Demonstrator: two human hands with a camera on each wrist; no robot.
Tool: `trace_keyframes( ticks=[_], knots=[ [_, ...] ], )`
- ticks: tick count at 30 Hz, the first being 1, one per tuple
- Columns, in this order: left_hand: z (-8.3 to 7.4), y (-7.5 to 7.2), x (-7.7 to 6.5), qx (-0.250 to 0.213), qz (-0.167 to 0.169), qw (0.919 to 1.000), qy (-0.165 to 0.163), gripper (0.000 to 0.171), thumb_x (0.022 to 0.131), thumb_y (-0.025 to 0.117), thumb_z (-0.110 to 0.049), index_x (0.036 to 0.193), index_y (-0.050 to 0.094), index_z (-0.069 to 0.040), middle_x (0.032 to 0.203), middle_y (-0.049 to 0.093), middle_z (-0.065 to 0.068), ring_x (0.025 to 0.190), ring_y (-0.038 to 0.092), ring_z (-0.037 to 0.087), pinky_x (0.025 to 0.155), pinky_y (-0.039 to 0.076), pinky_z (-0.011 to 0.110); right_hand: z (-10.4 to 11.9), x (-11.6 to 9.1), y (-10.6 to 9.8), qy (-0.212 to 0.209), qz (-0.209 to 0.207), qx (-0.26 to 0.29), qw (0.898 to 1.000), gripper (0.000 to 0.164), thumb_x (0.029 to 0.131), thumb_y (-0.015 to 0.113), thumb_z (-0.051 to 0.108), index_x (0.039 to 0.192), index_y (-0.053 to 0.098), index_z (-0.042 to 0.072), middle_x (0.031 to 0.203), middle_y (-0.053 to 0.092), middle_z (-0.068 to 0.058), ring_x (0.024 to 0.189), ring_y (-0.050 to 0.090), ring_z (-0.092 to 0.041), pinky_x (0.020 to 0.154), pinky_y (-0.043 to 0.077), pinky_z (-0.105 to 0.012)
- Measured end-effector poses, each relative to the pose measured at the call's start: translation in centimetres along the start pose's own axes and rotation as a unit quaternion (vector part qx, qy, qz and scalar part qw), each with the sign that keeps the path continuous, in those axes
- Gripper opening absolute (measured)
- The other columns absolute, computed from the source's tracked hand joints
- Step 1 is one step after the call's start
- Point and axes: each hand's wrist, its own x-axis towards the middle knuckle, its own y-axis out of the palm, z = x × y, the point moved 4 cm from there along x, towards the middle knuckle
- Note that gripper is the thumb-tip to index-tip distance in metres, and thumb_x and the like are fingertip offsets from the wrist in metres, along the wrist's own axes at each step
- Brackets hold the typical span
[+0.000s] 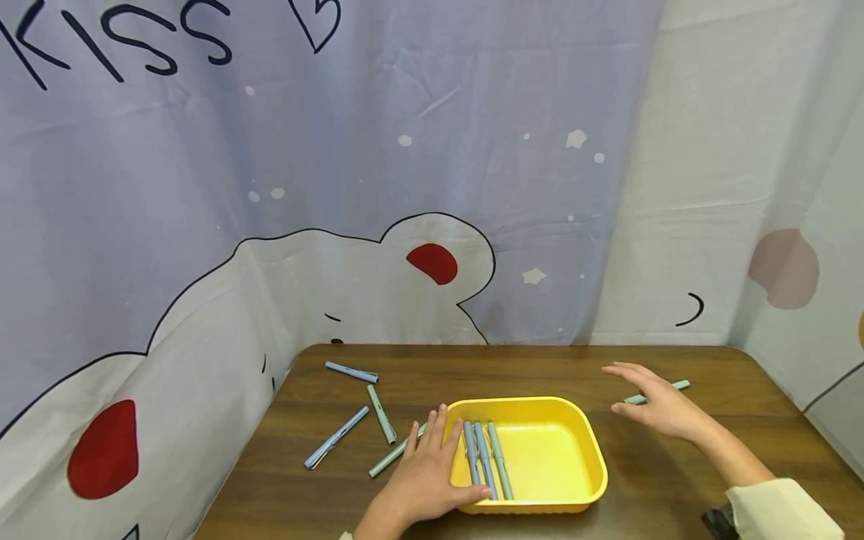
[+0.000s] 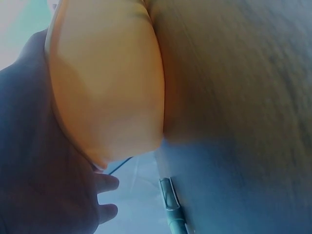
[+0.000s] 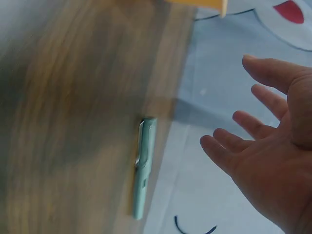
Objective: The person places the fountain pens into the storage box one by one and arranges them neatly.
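Note:
My left hand (image 1: 427, 480) rests on the left rim of a yellow tray (image 1: 574, 450), its fingers spread and fairly straight and the thumb over the front corner. Inside the tray lie two blue pens (image 1: 483, 459) and a green pen (image 1: 500, 461), side by side near the left wall. My right hand (image 1: 658, 401), fingers apart and holding nothing, hovers over another green pen (image 3: 144, 168) right of the tray. That pen lies on the wooden table, partly hidden by the hand in the head view.
Left of the tray, a green pen (image 1: 388, 460) lies partly behind my left hand. Another green pen (image 1: 382, 414) and two blue pens, one nearer (image 1: 336, 438) and one farther back (image 1: 352, 372), are scattered there. A printed curtain (image 1: 432, 150) hangs behind the table (image 1: 648, 480).

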Motion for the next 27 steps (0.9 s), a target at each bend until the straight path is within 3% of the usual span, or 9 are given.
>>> trace_keyframes(
  ticks=[3,11,20,27],
  knots=[
    [-0.1,0.0,0.0,0.001,0.003,1.0000,-0.001,0.110,0.083,0.055,-0.081,0.162,0.025,-0.010,0.170,0.002,0.014,0.156,0.008,0.037,0.121,0.006,0.064,-1.0,-0.4,0.1,0.000,-0.002,-0.013,1.000,0.061,0.091,0.076,0.017,0.142,0.050,-0.001,0.146,0.043,-0.033,0.130,0.043,-0.058,0.095,0.042,-0.071],
    [0.0,-0.1,0.0,0.002,0.007,1.0000,-0.004,0.111,0.083,0.056,-0.081,0.162,0.024,-0.009,0.170,0.001,0.014,0.156,0.007,0.036,0.122,0.006,0.062,-3.2,-1.0,0.3,0.001,-0.006,-0.034,0.999,0.064,0.087,0.079,0.012,0.142,0.050,-0.002,0.147,0.040,-0.036,0.127,0.045,-0.060,0.090,0.047,-0.069],
    [0.0,-0.1,0.0,-0.003,0.004,1.0000,0.002,0.110,0.084,0.056,-0.080,0.161,0.025,-0.008,0.170,0.002,0.015,0.156,0.008,0.037,0.121,0.006,0.064,-5.1,-1.2,0.8,0.018,0.009,-0.052,0.998,0.065,0.085,0.080,0.011,0.142,0.049,-0.002,0.147,0.040,-0.036,0.128,0.042,-0.061,0.092,0.042,-0.074],
    [-0.1,-0.3,-0.1,-0.003,0.003,1.0000,0.001,0.110,0.083,0.057,-0.079,0.161,0.026,-0.009,0.170,0.002,0.014,0.156,0.008,0.036,0.122,0.007,0.063,-6.9,-1.2,1.3,0.034,0.006,-0.060,0.998,0.063,0.082,0.079,0.005,0.138,0.052,-0.005,0.144,0.040,-0.040,0.130,0.029,-0.070,0.096,0.029,-0.082]
  ],
)
